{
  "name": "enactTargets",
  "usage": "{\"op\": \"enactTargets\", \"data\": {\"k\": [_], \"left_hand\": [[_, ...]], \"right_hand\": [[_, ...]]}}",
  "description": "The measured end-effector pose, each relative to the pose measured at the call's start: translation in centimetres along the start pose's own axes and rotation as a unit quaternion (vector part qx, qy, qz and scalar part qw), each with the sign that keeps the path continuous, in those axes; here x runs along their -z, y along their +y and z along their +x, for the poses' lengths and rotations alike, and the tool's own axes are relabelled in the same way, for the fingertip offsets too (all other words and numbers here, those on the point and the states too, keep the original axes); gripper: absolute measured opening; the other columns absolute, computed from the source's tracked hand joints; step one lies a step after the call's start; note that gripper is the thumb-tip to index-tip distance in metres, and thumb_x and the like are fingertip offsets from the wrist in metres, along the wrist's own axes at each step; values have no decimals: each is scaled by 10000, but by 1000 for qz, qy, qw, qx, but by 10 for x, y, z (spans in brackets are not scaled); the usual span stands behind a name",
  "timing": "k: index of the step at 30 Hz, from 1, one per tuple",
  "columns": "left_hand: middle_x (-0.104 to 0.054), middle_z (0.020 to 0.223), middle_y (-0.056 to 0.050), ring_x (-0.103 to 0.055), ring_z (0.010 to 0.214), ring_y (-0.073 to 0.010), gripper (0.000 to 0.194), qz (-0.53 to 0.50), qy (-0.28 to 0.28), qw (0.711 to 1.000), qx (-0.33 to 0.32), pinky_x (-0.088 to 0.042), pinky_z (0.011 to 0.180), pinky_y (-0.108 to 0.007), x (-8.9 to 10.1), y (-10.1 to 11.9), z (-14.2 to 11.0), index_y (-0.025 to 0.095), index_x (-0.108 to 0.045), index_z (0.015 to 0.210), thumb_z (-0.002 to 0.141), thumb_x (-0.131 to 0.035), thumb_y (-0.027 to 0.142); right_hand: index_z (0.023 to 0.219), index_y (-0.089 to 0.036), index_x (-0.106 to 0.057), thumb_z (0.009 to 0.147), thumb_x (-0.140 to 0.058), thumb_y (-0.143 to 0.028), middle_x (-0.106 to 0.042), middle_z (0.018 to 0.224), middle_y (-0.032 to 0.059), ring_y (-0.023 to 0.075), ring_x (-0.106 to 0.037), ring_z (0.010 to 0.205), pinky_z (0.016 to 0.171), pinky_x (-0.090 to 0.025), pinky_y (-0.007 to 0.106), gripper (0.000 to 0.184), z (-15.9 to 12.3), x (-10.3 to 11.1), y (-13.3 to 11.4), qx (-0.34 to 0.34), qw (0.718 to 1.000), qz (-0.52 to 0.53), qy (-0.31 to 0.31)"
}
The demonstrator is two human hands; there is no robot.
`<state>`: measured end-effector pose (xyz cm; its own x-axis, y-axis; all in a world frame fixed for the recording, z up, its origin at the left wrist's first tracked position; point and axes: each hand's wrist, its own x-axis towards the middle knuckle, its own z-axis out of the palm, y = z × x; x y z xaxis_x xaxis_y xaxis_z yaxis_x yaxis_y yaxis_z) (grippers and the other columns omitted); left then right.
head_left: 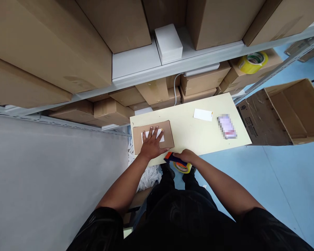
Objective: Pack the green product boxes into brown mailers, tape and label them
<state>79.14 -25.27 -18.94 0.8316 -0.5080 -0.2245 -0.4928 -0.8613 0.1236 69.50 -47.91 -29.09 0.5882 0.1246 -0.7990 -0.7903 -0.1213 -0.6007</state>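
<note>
Right hand (187,156): closed around the handle of the dispenser (176,159), back of hand up, wrist coming in from the right, forearm angled out to the right. Left hand (151,147): no grip, palm down flat on the carton (168,134), fingers spread and pointing at the far edge, thumb stuck out toward the carton's near right corner. Left forearm runs in from lower left.

Dispenser: orange head points left, at the worktop's near edge, just beside the carton's near right corner. Long axis roughly along that edge, tilted a bit. Its yellow tape (182,168) sits off the near edge, over the floor side. Can't tell if the head touches the worktop.

Carton: lying flat at the left end of the worktop (188,139), long axis roughly parallel to the worktop's long edges. White label (162,139) on top, partly under the left fingers.

Worktop: pale yellow board. White slip (202,114) near the far edge, right of middle. Phone (226,126), pixelated, near the right edge.

Room: shelf (137,62) past the far edge, loaded with cardboard boxes. Open box (279,118) beyond the right edge. Blue floor (264,188). White shreds (149,178) below the near left corner.
</note>
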Motion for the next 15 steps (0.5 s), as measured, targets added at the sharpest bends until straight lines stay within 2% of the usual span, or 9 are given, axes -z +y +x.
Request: {"op": "enactTargets", "data": {"k": [3,6,8,10,12,14,15], "left_hand": [[-122,1745,-108,-29,1601,-420,1077,-4,-1,1000,1,45,1240,-672,0,0,0,285,-277,1653,782,-652,795],[-133,1745,-103,-29,1604,-404,1081,-5,-1,1000,2,56,1246,-656,1,-1,-1,293,-271,1655,780,-649,802],[-145,1743,-104,-27,1604,-401,1082,-8,2,1000,-2,61,1247,-652,0,-2,-2,292,-268,1655,781,-648,804],[-162,1740,-106,-30,1602,-410,1080,-16,11,1000,-8,55,1247,-655,-2,-4,-2,290,-277,1653,780,-653,802],[-184,1735,-112,-48,1599,-421,1078,-30,28,999,-16,52,1249,-655,-5,-6,-3,285,-295,1648,776,-660,801],[-207,1727,-128,-80,1596,-424,1070,-46,47,997,-26,62,1253,-648,-9,-8,-4,270,-320,1640,776,-660,803],[-218,1722,-137,-97,1594,-424,1056,-53,57,996,-31,66,1253,-646,-10,-9,-4,259,-333,1635,786,-655,798]], "right_hand": [[455,-261,-534,637,-937,-482,-667,564,84,342,-714,985,803,-505,361,494,-9,-19,0,46,994,-86,50],[427,-260,-532,686,-881,-527,-613,489,80,323,-713,862,740,-482,354,510,-32,-17,9,33,992,-99,65],[468,-248,-600,763,-788,-553,-612,471,69,282,-690,719,668,-464,343,465,-53,-1,18,-7,995,-71,65],[634,-227,-712,836,-674,-505,-720,621,69,252,-678,680,640,-459,335,345,-77,24,28,-22,997,-5,70],[744,-205,-736,865,-576,-465,-751,715,62,242,-672,680,629,-449,329,329,-97,52,35,-7,994,15,109],[721,-198,-688,886,-522,-469,-703,666,47,229,-640,658,604,-405,314,358,-109,76,36,28,978,-80,191],[730,-198,-674,899,-510,-478,-686,661,44,224,-632,660,605,-388,309,366,-111,87,35,42,960,-155,228]]}}
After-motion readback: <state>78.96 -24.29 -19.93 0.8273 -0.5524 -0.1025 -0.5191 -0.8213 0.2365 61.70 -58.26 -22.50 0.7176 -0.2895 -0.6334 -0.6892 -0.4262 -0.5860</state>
